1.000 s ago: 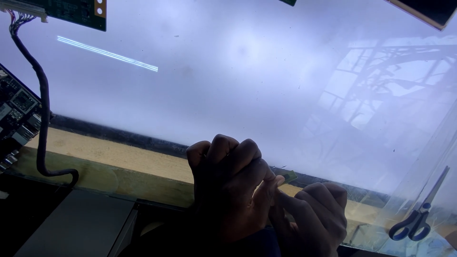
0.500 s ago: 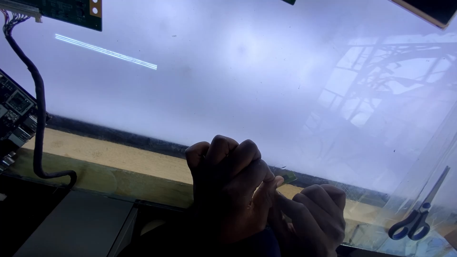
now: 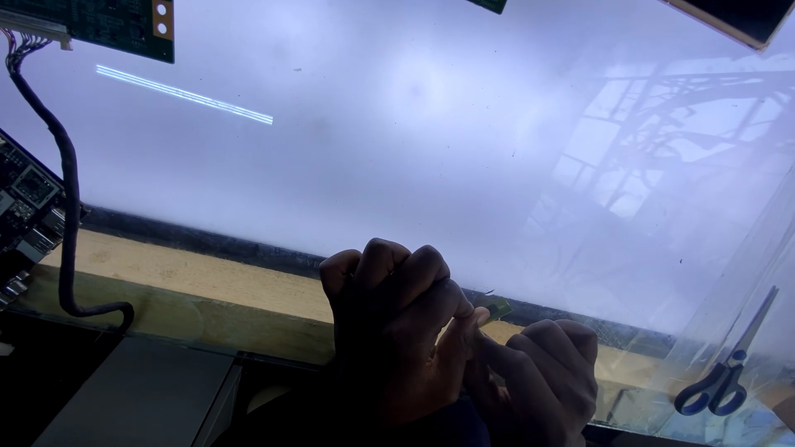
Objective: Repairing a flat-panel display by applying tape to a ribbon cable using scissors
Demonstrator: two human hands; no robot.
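Cable (image 3: pixel 68 207) slightly further left in view.

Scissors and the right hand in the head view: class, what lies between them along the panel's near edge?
Nothing separate: between the right hand and the scissors there is only a bare stretch of the glossy white panel and its dark edge.

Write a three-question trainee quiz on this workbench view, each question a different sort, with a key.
1. True or false: the scissors lie at the far left.
2. The black cable runs up to: A) a green circuit board B) the scissors C) a hand.
3. Fill in: the left hand and right hand meet at the near edge of the pale glossy ___.

Key: 1 false; 2 A; 3 panel.
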